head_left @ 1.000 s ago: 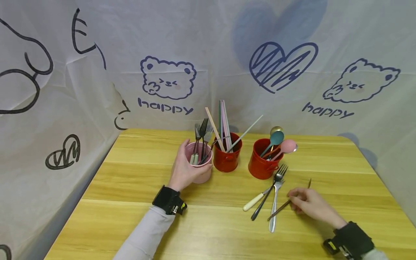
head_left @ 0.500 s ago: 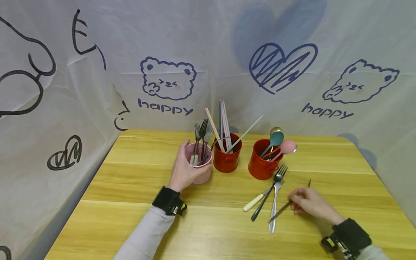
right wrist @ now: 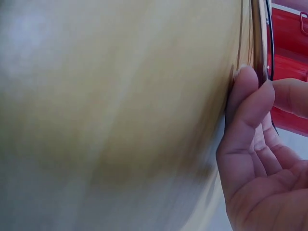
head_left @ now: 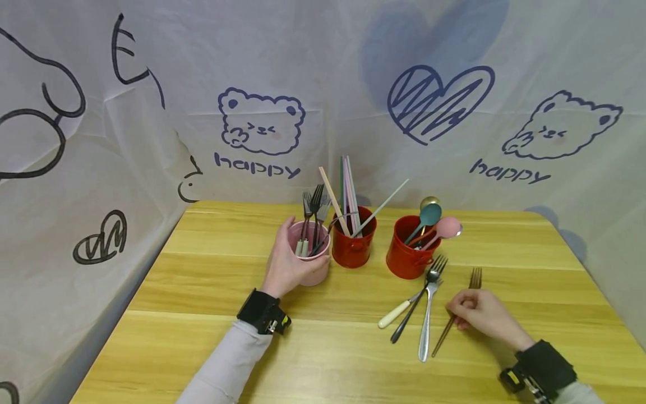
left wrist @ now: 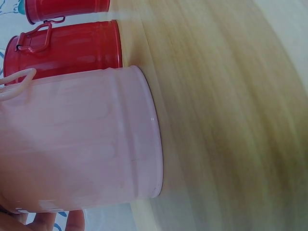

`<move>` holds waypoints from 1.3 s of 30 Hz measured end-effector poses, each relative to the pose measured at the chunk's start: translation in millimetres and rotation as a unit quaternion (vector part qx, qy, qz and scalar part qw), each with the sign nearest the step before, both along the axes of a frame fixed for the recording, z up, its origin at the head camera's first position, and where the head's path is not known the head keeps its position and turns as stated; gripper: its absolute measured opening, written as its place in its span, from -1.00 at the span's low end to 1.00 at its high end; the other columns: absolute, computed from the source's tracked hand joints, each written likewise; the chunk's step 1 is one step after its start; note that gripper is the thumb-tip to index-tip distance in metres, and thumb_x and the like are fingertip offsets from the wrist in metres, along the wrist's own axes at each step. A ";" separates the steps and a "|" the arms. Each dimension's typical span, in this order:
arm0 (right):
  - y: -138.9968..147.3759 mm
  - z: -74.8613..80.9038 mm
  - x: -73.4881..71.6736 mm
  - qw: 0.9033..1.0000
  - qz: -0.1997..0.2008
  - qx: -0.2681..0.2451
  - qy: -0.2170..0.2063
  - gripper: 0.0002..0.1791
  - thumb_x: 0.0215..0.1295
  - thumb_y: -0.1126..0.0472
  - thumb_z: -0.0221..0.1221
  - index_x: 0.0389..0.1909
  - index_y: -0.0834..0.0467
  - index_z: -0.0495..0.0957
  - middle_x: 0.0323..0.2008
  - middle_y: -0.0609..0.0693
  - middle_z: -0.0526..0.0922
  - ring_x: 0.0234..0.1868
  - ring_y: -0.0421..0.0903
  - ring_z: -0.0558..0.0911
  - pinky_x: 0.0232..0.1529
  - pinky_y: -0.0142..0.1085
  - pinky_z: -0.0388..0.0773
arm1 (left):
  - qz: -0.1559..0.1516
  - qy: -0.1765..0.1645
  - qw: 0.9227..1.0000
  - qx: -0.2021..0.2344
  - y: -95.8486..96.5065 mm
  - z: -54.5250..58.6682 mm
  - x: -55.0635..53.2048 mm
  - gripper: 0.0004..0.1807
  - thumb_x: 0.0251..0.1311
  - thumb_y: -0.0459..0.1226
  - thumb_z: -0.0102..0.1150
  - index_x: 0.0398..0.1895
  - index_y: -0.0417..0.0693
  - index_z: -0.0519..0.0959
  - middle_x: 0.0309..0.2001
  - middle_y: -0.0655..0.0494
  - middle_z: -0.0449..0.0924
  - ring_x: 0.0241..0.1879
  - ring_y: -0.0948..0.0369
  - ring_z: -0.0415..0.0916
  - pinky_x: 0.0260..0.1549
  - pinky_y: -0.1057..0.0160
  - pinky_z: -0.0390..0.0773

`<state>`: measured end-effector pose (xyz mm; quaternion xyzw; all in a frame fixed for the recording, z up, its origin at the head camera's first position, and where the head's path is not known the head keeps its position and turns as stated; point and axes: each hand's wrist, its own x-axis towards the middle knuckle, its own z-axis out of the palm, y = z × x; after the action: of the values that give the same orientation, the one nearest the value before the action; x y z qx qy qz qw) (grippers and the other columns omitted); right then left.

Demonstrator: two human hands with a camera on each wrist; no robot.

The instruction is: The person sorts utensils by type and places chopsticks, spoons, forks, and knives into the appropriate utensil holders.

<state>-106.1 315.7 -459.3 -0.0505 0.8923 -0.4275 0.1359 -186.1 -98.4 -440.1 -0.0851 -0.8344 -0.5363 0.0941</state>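
Note:
My left hand (head_left: 290, 262) grips a pink bucket (head_left: 317, 274) from its left side, with the thumb across the front. Several forks (head_left: 315, 205) stand in this bucket, tines up. In the left wrist view the pink wall of the bucket (left wrist: 82, 139) fills much of the picture. At the right, my right hand (head_left: 487, 318) pinches a brown fork (head_left: 443, 338) by its handle between thumb and fingers. Its tines point away from me. The right wrist view shows the pinching fingertips of the right hand (right wrist: 262, 159) and part of the handle.
A black fork (head_left: 410, 317), a silver fork (head_left: 425, 331) and a cream-handled utensil (head_left: 393, 314) lie crossed on the wooden table (head_left: 333, 359). Behind stand a red bucket of chopsticks (head_left: 351, 253) and a red bucket of spoons (head_left: 406, 262). White cloth (head_left: 343, 67) hangs beyond.
The brown fork has turned in my right hand: its tines now show broadside, and its handle end has swung right, off the silver fork. My left hand stays on the pink bucket.

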 end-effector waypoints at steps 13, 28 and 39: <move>2.1 -3.5 -0.6 0.995 -0.086 -0.007 0.045 -0.84 0.28 0.41 0.24 -0.25 0.38 0.44 -0.53 0.04 0.62 -0.53 -0.28 0.63 -0.43 -0.37 0.70 | 0.012 0.000 1.000 -0.018 0.1 -0.9 -0.8 0.25 -0.18 -0.10 0.65 0.55 -0.12 0.04 0.36 0.00 0.43 0.37 0.06 0.41 0.46 0.03 0.33; 4.3 17.0 -4.2 0.978 -0.144 -0.125 0.081 -0.66 0.41 0.43 0.10 0.04 0.35 0.16 -0.49 -0.25 0.70 -0.43 -0.35 0.71 -0.36 -0.41 0.70 | 0.008 -0.003 1.000 -0.017 0.4 -0.9 -0.2 0.26 -0.17 -0.10 0.65 0.55 -0.14 0.03 0.37 0.00 0.43 0.38 0.06 0.40 0.47 0.02 0.32; 0.6 35.2 -6.9 0.961 -0.160 -0.165 0.154 -0.68 0.47 0.30 0.12 0.10 -0.02 0.28 -0.39 -0.38 0.73 -0.36 -0.41 0.72 -0.28 -0.50 0.68 | 0.012 -0.004 1.000 -0.021 0.4 -0.5 -0.5 0.25 -0.17 -0.09 0.65 0.56 -0.11 0.03 0.38 -0.02 0.41 0.38 0.05 0.39 0.46 0.02 0.32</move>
<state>-113.0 316.3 -424.1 0.0065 0.8162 -0.5717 -0.0835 -186.7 -98.0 -440.6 -0.0744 -0.8471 -0.5174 0.0955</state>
